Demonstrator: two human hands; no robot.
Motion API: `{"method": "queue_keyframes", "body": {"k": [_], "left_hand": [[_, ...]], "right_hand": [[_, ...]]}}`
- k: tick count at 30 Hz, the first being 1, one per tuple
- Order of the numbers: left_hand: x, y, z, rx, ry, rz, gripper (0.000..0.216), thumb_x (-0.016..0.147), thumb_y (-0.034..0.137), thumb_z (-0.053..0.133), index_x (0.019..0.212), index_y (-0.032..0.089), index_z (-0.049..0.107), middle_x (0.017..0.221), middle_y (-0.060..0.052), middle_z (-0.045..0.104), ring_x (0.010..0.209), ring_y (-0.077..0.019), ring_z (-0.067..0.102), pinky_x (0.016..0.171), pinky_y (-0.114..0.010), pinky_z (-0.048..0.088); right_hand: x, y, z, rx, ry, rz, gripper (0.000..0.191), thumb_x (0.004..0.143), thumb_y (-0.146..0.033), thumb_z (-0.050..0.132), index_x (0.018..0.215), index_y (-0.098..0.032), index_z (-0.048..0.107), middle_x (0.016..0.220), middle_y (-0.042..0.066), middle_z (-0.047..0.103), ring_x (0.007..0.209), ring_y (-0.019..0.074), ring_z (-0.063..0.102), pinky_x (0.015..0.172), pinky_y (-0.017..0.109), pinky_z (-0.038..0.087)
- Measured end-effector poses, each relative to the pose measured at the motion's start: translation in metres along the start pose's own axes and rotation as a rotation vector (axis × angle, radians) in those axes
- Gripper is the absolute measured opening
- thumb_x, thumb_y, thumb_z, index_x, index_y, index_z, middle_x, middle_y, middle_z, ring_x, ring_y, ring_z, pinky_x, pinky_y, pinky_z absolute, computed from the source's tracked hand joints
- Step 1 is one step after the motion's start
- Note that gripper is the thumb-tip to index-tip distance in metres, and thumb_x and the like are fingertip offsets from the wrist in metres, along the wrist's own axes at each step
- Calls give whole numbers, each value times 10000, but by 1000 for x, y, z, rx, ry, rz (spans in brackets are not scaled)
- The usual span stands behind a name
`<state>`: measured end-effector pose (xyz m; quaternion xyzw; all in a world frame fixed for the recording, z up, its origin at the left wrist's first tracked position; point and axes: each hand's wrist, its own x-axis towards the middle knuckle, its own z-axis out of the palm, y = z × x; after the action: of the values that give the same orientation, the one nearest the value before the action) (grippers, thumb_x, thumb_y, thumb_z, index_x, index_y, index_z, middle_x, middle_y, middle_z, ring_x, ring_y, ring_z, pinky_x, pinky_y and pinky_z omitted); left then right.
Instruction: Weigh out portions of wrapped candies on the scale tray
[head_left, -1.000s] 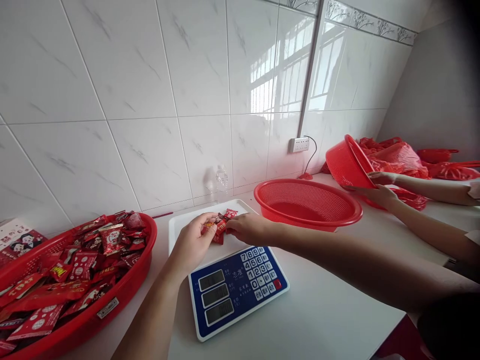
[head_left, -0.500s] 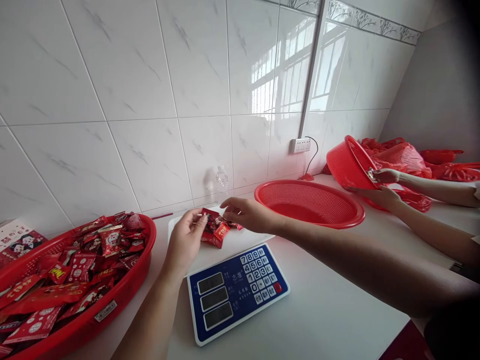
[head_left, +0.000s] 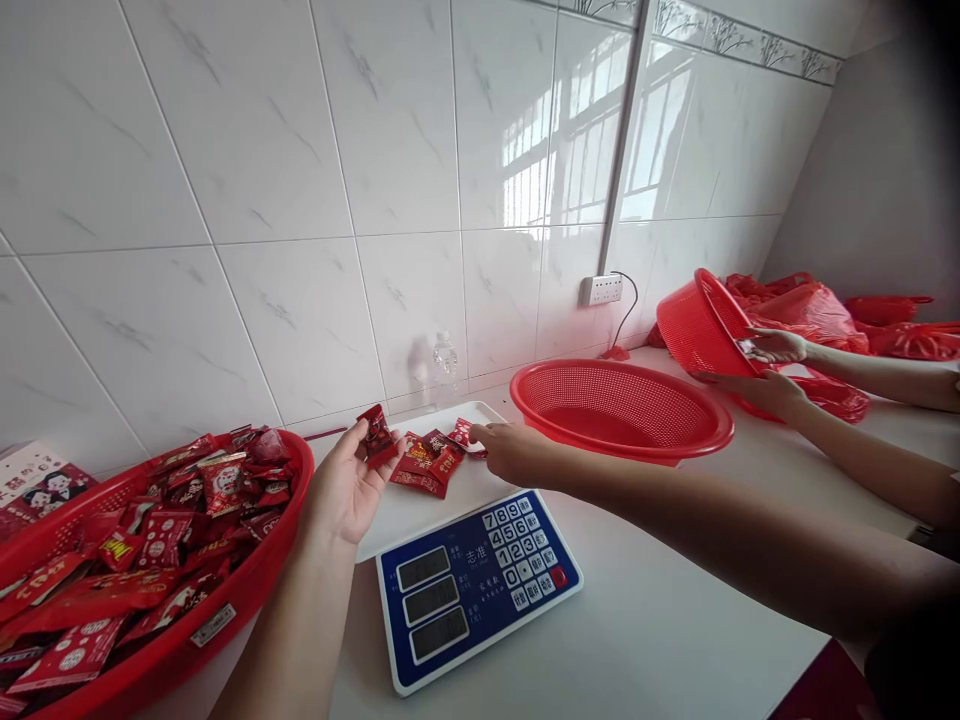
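My left hand (head_left: 352, 480) holds a small dark-red wrapped candy (head_left: 377, 437) between thumb and fingers, palm turned up, above the left side of the scale's white pan (head_left: 390, 525). Several red candy packets (head_left: 424, 465) lie in a small pile on the pan. To their right, my right hand (head_left: 514, 452) has its fingertips closed on a red-and-white candy packet (head_left: 461, 432). In front of the pan is the scale's blue panel (head_left: 480, 590) with keys and three displays, whose digits I cannot read.
On the left stands a red basket (head_left: 259, 575) heaped with wrapped candies, a printed box (head_left: 45, 480) behind it. A wide red basket (head_left: 622, 455) is right of the scale. A clear bottle (head_left: 444, 358) stands by the wall. Another person's hands (head_left: 776, 390) tilt a red basket (head_left: 686, 325).
My left hand has drawn back left from the pile with a candy in its fingers. My right hand has shifted slightly right, away from the pile. The other person's basket moved slightly.
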<state>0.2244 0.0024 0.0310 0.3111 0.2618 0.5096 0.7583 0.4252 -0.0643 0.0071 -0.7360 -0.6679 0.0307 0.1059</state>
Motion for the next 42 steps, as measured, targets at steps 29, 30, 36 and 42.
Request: {"method": "queue_keyframes", "body": {"k": [29, 30, 36, 42], "left_hand": [[-9, 1, 1, 100, -45, 133, 109, 835, 190, 547, 826, 158, 650, 875, -10, 610, 706, -122, 629, 619, -264, 560], [-8, -1, 0, 115, -69, 125, 99, 828, 196, 560, 835, 161, 652, 884, -10, 612, 714, -123, 630, 640, -273, 561], [-7, -15, -2, 220, -216, 78, 173, 763, 277, 646, 902, 174, 649, 982, -40, 639, 828, -165, 637, 738, -328, 544], [-8, -38, 0, 335, -307, 121, 272, 768, 380, 637, 955, 182, 637, 948, -52, 670, 889, -196, 625, 727, -304, 524]], "right_hand": [[5, -20, 3, 167, -8, -270, 281, 763, -163, 633, 1043, -185, 657, 1071, 119, 624, 1081, 282, 504, 902, 418, 389], [6, -20, 2, 193, -5, -256, 189, 746, -179, 657, 934, -175, 683, 997, 118, 635, 1045, 287, 517, 882, 417, 396], [14, -22, -10, 509, 17, -156, 183, 892, -294, 481, 887, -158, 603, 873, 77, 634, 826, 175, 590, 737, 320, 486], [1, -52, -18, 1624, -227, 108, 172, 947, -236, 380, 883, -163, 521, 829, 46, 603, 733, 130, 614, 727, 324, 541]]}}
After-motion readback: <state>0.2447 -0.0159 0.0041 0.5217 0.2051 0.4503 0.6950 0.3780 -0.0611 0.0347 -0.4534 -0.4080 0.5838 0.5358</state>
